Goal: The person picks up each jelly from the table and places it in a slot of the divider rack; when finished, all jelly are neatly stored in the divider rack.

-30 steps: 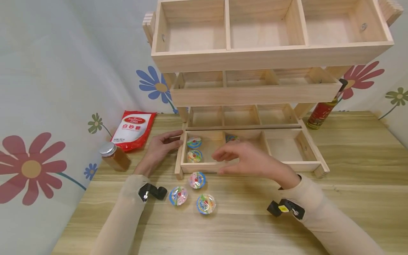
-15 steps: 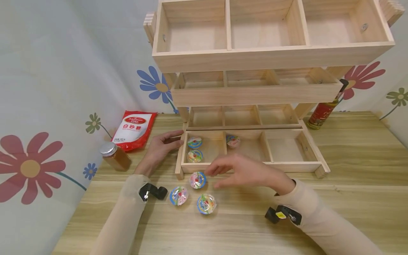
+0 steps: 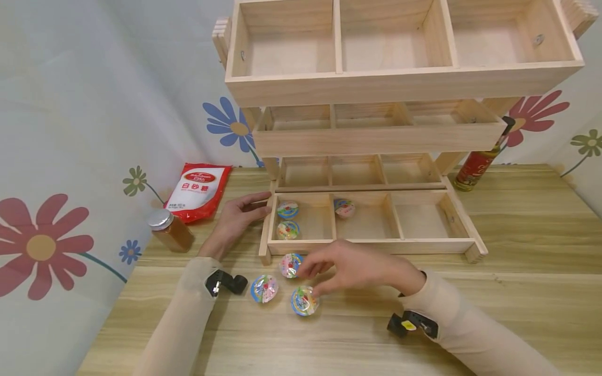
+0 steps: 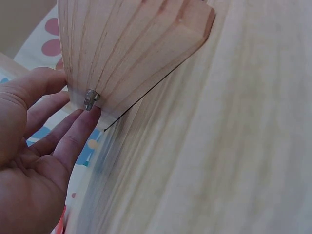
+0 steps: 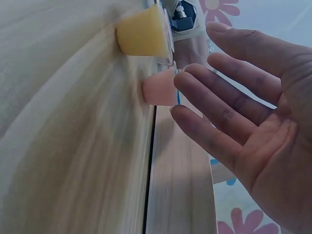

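Note:
My left hand (image 3: 235, 216) rests its fingertips on the left side of the wooden rack (image 3: 348, 245); in the left wrist view they touch the side panel (image 4: 131, 53) near a metal bolt (image 4: 91, 99). Just above the loose jelly cups, my right hand (image 3: 359, 266) has its fingers spread and nothing in its grasp. Nearest to it are a pink jelly cup (image 5: 160, 88) and a yellow jelly cup (image 5: 144, 33). A third jelly cup (image 3: 264, 289) lies to their left. Inside the bottom tray, two jelly cups (image 3: 288, 230) occupy the left compartment and one jelly cup (image 3: 345, 208) the middle.
Left of the rack are a red and white sugar bag (image 3: 197, 190) and a silver-lidded jar (image 3: 171, 232) of brown contents. A red-labelled bottle (image 3: 476, 168) stands behind the rack's right side. Upper trays (image 3: 376, 140) overhang the bottom one.
My right hand has come down from over the bottom tray's middle compartment towards the loose jelly cups, uncovering the cup in that compartment. The left hand stays against the rack.

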Tool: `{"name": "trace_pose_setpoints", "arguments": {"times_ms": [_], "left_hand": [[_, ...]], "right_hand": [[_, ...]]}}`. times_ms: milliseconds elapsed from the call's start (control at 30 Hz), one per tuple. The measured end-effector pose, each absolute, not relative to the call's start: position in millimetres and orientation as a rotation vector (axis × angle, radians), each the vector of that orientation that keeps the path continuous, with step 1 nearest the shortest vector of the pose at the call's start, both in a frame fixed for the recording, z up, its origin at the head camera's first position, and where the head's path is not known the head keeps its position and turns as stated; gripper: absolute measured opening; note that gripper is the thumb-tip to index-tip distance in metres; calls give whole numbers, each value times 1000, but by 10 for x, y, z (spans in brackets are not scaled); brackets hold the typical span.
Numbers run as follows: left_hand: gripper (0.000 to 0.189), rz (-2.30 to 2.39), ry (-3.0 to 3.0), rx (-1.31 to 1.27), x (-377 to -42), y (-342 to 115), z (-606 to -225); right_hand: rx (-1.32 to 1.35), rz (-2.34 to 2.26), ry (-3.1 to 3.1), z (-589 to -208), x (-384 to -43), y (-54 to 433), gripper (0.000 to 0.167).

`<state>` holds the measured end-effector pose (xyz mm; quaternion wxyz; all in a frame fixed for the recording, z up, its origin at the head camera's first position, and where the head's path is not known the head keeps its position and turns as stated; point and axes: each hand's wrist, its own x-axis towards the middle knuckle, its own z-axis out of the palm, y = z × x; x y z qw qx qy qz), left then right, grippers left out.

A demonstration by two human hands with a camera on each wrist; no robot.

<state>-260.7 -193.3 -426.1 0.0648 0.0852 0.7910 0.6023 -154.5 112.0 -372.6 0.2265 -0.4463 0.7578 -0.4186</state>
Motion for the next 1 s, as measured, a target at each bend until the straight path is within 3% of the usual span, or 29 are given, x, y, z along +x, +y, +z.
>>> {"name": "trace_pose_setpoints", "arguments": {"times_ms": [1000], "left_hand": [[48, 1822, 2384, 249, -2595, -1927, -4253]], "right_hand": [[-1355, -950, 2155, -3910, -1525, 1039, 44]]}}
